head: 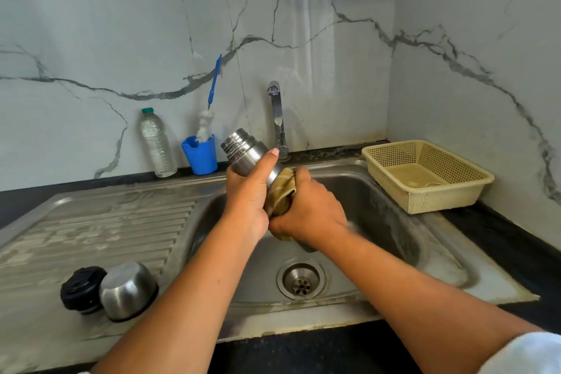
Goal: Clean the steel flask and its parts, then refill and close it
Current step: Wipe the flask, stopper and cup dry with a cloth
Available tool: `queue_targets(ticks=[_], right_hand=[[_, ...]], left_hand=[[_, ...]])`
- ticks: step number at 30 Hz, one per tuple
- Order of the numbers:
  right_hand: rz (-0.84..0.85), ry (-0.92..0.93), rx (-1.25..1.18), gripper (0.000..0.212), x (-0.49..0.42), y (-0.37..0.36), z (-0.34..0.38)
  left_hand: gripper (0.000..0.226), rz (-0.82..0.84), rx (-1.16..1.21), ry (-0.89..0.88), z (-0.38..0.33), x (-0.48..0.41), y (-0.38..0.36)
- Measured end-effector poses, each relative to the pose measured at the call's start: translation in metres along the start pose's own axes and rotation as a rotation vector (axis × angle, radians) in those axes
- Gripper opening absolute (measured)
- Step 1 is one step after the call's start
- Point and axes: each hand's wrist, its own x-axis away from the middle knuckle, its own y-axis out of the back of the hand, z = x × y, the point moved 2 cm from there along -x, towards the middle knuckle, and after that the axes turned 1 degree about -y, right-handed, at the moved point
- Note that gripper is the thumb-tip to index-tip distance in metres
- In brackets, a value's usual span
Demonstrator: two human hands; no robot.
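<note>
1. Steel flask (249,155), uncapped, is held tilted above the sink basin (379,191), its bare threaded mouth aimed up and to the left, toward the back wall; what is inside it cannot be seen.
2. The person's left hand (247,191) grips the flask's body, fingers (270,158) curled round the metal.
3. The right hand (306,206) clamps a yellow-brown cloth (280,191) round the flask's lower end, fingers closed tight on the fabric.
4. On the ribbed drainboard (106,222), left of the basin, the steel cup lid (127,290) rests mouth down, touching the black stopper (80,290) beside it.
5. A blue cup (200,158) at the back of the dark surface (501,237) holds a bottle brush (206,124), white bristle end down and blue handle leaning on the marble-patterned wall.
6. Just left of the blue cup stands a clear plastic bottle (156,146), upright, its green cap on; its fill level cannot be told.
7. A cream plastic basket (425,176) sits at the sink's right rear corner; a small pale thing on its floor is too faint to identify.
8. The chrome tap (277,118) rises behind the flask, and the drain (300,279) lies open in the basin below the hands.
</note>
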Motion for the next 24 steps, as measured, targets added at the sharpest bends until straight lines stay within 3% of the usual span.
queue_targets(ticks=[2, 6, 8, 10, 12, 14, 18, 20, 22, 24], right_hand=[[0.094, 0.017, -0.184, 0.073, -0.003, 0.004, -0.001], [0.489, 0.02, -0.842, 0.041, -0.003, 0.01, -0.01], [0.685, -0.05, -1.102, 0.045, 0.002, 0.013, -0.013], [0.775, -0.056, -1.192, 0.05, 0.004, 0.015, -0.017], [0.721, -0.042, -1.127, 0.041, 0.003, 0.017, -0.015], [0.542, -0.022, -0.947, 0.036, -0.001, 0.014, -0.015], [0.157, 0.066, -0.232, 0.077, -0.004, 0.007, -0.012], [0.027, 0.096, 0.098, 0.081, 0.0, 0.006, -0.004], [-0.011, 0.125, 0.143, 0.079, 0.001, 0.003, 0.0], [0.086, 0.103, -0.004, 0.075, 0.001, 0.003, -0.002]], left_hand=[[0.049, 0.073, 0.01, -0.006, -0.009, 0.0, 0.004], [0.052, 0.342, 0.013, 0.018, -0.023, 0.002, 0.013], [0.056, 0.44, 0.08, 0.051, -0.023, 0.003, 0.013], [0.069, 0.498, 0.113, 0.056, -0.021, 0.004, 0.013], [0.066, 0.508, 0.11, 0.047, -0.022, 0.002, 0.014], [0.056, 0.415, 0.028, 0.024, -0.024, 0.002, 0.012], [0.056, 0.01, -0.026, -0.066, -0.024, 0.0, 0.007], [0.053, -0.098, 0.062, -0.088, -0.026, -0.004, 0.01], [0.039, -0.1, 0.071, -0.063, -0.027, -0.007, 0.015], [0.029, -0.034, 0.051, -0.028, -0.026, -0.009, 0.018]])
